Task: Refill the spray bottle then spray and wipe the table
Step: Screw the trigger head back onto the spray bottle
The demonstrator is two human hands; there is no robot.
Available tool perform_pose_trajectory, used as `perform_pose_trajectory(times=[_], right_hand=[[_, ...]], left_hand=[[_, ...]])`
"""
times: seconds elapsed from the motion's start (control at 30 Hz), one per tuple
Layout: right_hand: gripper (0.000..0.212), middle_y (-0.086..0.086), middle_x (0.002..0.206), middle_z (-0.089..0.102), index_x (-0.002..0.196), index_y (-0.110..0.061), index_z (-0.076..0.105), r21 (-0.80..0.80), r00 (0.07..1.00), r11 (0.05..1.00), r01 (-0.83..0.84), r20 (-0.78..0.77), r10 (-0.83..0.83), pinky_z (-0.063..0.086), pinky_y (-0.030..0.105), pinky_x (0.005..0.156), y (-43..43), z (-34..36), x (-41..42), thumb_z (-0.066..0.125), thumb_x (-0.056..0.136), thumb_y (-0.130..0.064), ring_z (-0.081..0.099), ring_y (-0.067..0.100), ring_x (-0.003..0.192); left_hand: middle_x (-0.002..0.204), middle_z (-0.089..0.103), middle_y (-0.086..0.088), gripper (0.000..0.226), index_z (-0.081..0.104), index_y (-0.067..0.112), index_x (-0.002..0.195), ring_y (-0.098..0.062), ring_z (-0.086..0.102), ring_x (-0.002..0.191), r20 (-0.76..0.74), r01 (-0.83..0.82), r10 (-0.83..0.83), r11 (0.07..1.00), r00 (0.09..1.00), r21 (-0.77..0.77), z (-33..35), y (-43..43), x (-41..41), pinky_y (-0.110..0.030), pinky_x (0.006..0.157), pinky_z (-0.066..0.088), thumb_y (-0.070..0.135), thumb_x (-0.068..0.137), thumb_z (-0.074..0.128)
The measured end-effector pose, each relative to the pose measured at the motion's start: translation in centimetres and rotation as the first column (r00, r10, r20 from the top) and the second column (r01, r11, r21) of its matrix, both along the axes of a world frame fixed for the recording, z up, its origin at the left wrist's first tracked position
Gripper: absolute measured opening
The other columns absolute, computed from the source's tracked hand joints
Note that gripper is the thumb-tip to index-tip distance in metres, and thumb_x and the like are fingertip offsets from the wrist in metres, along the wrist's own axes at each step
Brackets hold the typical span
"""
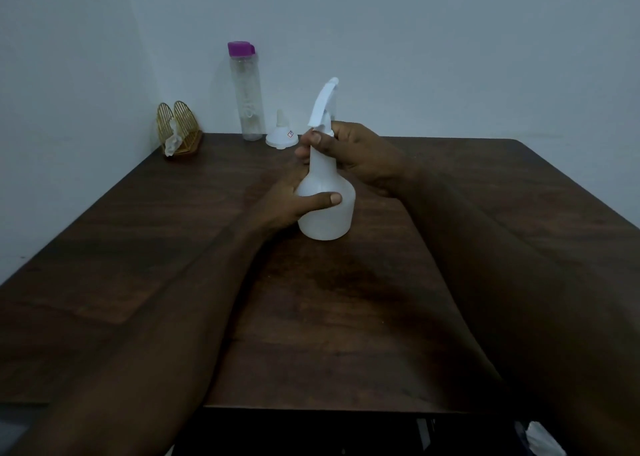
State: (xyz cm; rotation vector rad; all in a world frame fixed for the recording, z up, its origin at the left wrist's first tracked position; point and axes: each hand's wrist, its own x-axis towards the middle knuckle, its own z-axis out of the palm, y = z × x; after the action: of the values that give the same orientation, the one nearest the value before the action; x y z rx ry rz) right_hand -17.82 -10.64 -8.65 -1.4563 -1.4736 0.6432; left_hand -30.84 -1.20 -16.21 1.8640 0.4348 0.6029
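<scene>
Upright spray bottle (326, 220) — contents unclear

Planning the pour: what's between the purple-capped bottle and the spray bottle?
Head view: a white funnel, wide end down, beside the purple-capped bottle; the rest is bare table.

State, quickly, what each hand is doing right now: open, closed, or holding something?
Left hand: holds the spray bottle round its body.
Right hand: grips the bottle's neck, just under the spray head.
</scene>
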Motion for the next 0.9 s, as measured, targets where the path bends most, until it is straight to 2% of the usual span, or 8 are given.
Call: perform_pose_trajectory(times=[0.17,0.27,0.37,0.5,0.67,0.77,0.83,0.9], right_hand=[[0.035,0.011,0.106,0.07,0.111,-0.004,0.064,0.116,0.982,0.978,0.175,0.053,-0.182,0.054,0.043,0.091,-0.2,-1.3,-0.9,0.052,0.1,-0.035,0.067,0.023,0.1],[0.023,-0.005,0.08,0.064,0.086,-0.016,0.06,0.182,0.965,0.952,0.245,0.05,-0.258,0.046,0.025,0.068,-0.4,-1.5,-1.5,0.056,0.099,-0.034,0.062,0.009,0.076],[0.024,-0.003,0.076,0.063,0.078,-0.017,0.057,0.23,0.933,0.909,0.349,0.012,-0.361,0.043,0.02,0.066,-0.1,-1.8,-2.4,0.058,0.097,-0.032,0.062,0.01,0.074],[0.03,-0.008,0.071,0.057,0.069,-0.027,0.047,0.24,0.893,0.863,0.445,-0.043,-0.448,0.039,0.021,0.064,0.6,-2.2,-3.6,0.06,0.096,-0.033,0.058,0.009,0.071],[0.027,-0.011,0.069,0.056,0.071,-0.026,0.049,0.247,0.864,0.83,0.501,-0.084,-0.497,0.038,0.01,0.055,0.7,-2.4,-4.2,0.06,0.095,-0.034,0.055,0.001,0.065],[0.021,-0.011,0.078,0.058,0.091,-0.017,0.055,0.227,0.865,0.835,0.501,-0.103,-0.491,0.04,0.003,0.06,0.6,-2.6,-4.4,0.056,0.097,-0.036,0.056,0.0,0.072],[0.026,-0.004,0.09,0.062,0.105,-0.012,0.057,0.191,0.88,0.861,0.472,-0.15,-0.45,0.044,0.012,0.071,0.4,-2.9,-4.4,0.054,0.098,-0.037,0.06,0.007,0.084],[0.026,0.0,0.092,0.062,0.104,-0.013,0.056,0.17,0.892,0.881,0.443,-0.188,-0.412,0.05,0.028,0.08,-0.4,-3.1,-4.3,0.054,0.098,-0.038,0.062,0.015,0.089]], left_hand=[[0.1,0.061,0.043,0.047,0.052,0.073,0.098,0.017,0.058,0.093,-0.015,-0.087,0.087,0.995,0.996,0.043,0.0,-0.4,0.2,-0.003,0.065,0.047,0.068,0.059,0.079],[0.112,0.062,0.032,0.064,0.052,0.052,0.121,0.009,0.059,0.102,0.018,-0.091,0.09,0.994,0.996,0.067,-0.3,-0.5,0.5,-0.013,0.079,0.05,0.06,0.064,0.08],[0.134,0.057,0.005,0.083,0.046,0.023,0.142,-0.011,0.055,0.12,0.042,-0.111,0.108,0.99,0.993,0.085,-0.4,-0.4,0.7,-0.036,0.101,0.047,0.048,0.071,0.08],[0.137,0.056,-0.004,0.069,0.047,0.015,0.141,-0.018,0.053,0.124,0.07,-0.118,0.113,0.99,0.991,0.072,-0.2,-1.0,0.5,-0.046,0.107,0.043,0.033,0.082,0.076],[0.136,0.057,-0.002,0.064,0.048,0.017,0.141,-0.016,0.053,0.124,0.065,-0.16,0.154,0.982,0.986,0.104,-0.1,-1.5,0.4,-0.04,0.105,0.044,0.034,0.084,0.074],[0.141,0.053,0.0,0.07,0.046,0.021,0.143,-0.016,0.049,0.128,0.057,-0.241,0.236,0.963,0.97,0.119,-0.6,-2.0,0.8,-0.028,0.097,0.039,0.044,0.082,0.073],[0.14,0.052,0.003,0.075,0.042,0.022,0.143,-0.015,0.048,0.126,0.015,-0.3,0.3,0.945,0.954,0.13,-0.9,-2.6,0.8,-0.023,0.093,0.036,0.05,0.081,0.072],[0.125,0.053,0.017,0.079,0.04,0.024,0.143,-0.001,0.052,0.113,-0.009,-0.26,0.263,0.957,0.965,0.126,-1.0,-3.2,0.3,-0.01,0.082,0.037,0.051,0.078,0.075]])
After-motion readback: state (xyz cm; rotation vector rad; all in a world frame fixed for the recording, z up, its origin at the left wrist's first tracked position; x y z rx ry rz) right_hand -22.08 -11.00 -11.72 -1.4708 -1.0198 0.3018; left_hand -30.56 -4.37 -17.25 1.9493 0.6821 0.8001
